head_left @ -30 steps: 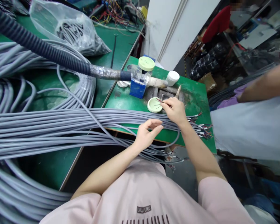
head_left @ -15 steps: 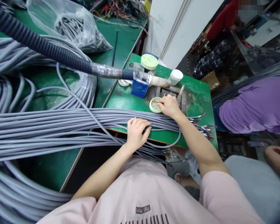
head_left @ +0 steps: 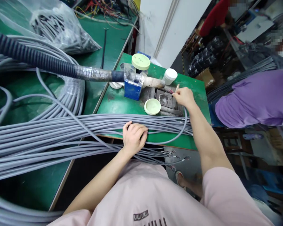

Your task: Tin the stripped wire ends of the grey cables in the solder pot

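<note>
My right hand (head_left: 185, 96) pinches the end of a grey cable (head_left: 184, 125); thin coloured wires (head_left: 171, 91) stick out from its fingertips. These wires are over a dark square metal pot (head_left: 164, 99) with a silvery middle, which looks like a solder pot. From my right hand the cable loops down and back towards my left hand (head_left: 134, 138). That hand lies palm down with curled fingers on the bundle of grey cables (head_left: 103, 121), closed over some of them; its grip is partly hidden. A pale green round dish (head_left: 152, 106) stands just left of the pot.
A ribbed black hose (head_left: 49, 67) ends in a pale nozzle (head_left: 155, 82) beside the pot, on a blue block (head_left: 132, 90). Behind stand a green-lidded jar (head_left: 141, 61) and a white tub (head_left: 170, 76). A plastic bag (head_left: 68, 37) lies back left. A person in purple (head_left: 254, 97) is at right.
My right hand has moved the wire ends from the green dish to the right, over the metal pot. My left hand stays on the cable bundle. The whole view has shifted slightly.
</note>
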A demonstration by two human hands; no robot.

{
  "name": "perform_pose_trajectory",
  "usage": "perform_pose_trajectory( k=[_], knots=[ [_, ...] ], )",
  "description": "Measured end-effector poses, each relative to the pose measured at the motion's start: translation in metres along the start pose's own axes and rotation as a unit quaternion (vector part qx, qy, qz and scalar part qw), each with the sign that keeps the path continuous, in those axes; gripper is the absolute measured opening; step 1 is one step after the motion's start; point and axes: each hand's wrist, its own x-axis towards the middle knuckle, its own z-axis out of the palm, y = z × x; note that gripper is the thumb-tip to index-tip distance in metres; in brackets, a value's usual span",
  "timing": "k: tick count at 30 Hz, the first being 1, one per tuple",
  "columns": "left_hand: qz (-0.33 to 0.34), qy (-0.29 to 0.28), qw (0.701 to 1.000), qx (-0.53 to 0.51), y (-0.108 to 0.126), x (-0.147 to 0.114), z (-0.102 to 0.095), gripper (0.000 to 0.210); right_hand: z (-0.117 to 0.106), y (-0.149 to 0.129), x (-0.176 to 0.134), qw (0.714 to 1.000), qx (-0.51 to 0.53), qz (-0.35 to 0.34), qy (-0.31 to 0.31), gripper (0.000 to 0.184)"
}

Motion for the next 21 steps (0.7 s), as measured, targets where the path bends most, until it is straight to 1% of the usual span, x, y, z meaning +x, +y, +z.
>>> perform_pose_trajectory(
  k=[5,10,14,18,21],
  knots=[
    [0.024,0.010,1.000,0.007,-0.002,-0.002,0.002,0.014,0.012,-0.008,0.013,0.999,-0.021,0.011,-0.026,0.027],
    [0.020,-0.004,1.000,0.013,-0.002,-0.003,0.002,0.014,0.019,-0.012,0.017,0.999,-0.025,0.017,-0.036,0.028],
    [0.021,-0.006,1.000,0.019,-0.003,-0.003,0.002,0.014,0.025,-0.012,0.019,0.998,-0.025,0.017,-0.046,0.027],
    [0.023,-0.004,1.000,0.010,-0.003,-0.003,0.002,0.014,0.025,-0.011,0.019,0.998,-0.024,0.022,-0.051,0.026],
    [0.024,-0.003,1.000,0.007,-0.003,-0.002,0.002,0.014,0.021,-0.009,0.018,0.999,-0.015,0.017,-0.040,0.025]
  ],
)
